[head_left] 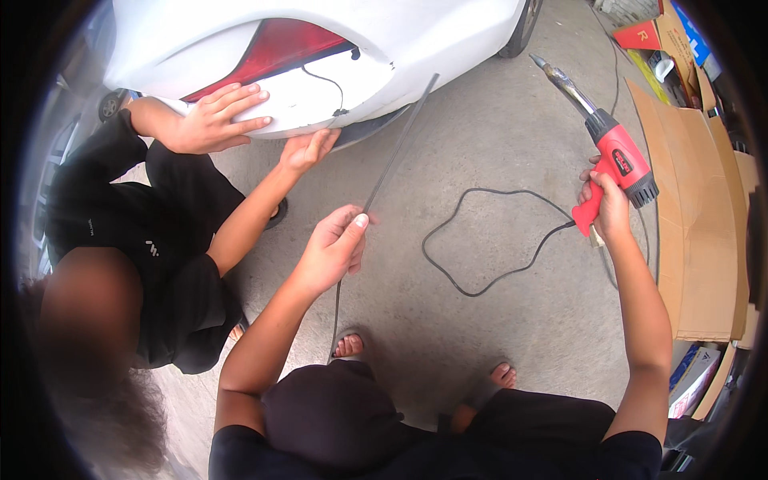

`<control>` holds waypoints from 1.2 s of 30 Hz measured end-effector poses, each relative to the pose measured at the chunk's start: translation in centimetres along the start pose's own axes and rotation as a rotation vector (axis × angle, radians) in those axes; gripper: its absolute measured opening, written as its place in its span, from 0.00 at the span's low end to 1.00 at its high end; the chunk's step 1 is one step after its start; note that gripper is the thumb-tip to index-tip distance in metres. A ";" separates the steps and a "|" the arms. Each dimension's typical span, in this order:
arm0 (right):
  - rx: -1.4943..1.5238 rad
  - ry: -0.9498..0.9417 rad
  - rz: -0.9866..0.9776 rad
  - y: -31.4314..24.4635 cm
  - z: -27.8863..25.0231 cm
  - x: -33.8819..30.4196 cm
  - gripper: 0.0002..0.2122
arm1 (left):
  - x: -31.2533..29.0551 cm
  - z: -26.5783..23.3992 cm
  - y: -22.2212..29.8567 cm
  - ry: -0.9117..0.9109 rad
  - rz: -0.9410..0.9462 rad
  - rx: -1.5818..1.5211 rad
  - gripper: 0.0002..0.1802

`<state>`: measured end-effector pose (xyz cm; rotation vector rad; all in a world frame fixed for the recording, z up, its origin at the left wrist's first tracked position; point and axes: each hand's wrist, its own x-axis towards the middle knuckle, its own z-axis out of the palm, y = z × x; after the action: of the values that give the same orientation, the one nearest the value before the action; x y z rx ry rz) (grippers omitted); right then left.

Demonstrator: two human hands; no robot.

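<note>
My left hand (336, 244) is closed round a long thin dark rod (402, 144), thumb along it. The rod slants up towards a white car bumper (304, 92) and its lower part hangs down towards my foot. At the right, my right hand (610, 200) grips the handle of a red and black heat gun (620, 156). The gun's narrow metal nozzle points up and left, away from the car. A black cord (472, 294) runs from its handle and loops on the floor. Scuffs and a short loose wire (324, 78) show on the bumper near the red tail light (276, 56).
Close on my left crouches a co-worker in black (152, 240), one hand (212, 120) flat on the bumper, the other (308, 150) under its lower edge. Cardboard sheets (696, 216) and boxes (694, 380) line the right side. A car wheel (524, 28) stands at the top.
</note>
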<state>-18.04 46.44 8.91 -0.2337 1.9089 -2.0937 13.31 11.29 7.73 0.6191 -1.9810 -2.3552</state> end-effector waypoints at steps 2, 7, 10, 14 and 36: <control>-0.003 -0.033 -0.064 0.1 -0.1 -0.9 0.16 | -0.7 -0.5 0.6 0.041 0.052 0.076 0.11; 0.026 -0.129 -0.168 -0.8 0.6 -2.4 0.18 | -2.5 -1.7 2.6 0.267 0.207 0.129 0.20; 0.092 -0.140 -0.055 -1.6 1.7 -3.4 0.17 | -2.9 -2.0 3.8 0.481 0.379 0.653 0.32; 0.167 -0.243 -0.022 -1.7 2.8 -4.5 0.17 | -2.4 -2.4 5.0 0.580 0.617 1.236 0.36; 0.975 -0.347 -0.037 15.8 14.4 -13.7 0.20 | -1.9 2.3 11.4 0.496 0.641 1.947 0.28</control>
<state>1.10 36.15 -4.17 -0.3616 0.5718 -2.5167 11.58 11.65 19.35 0.2414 -2.7443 0.5033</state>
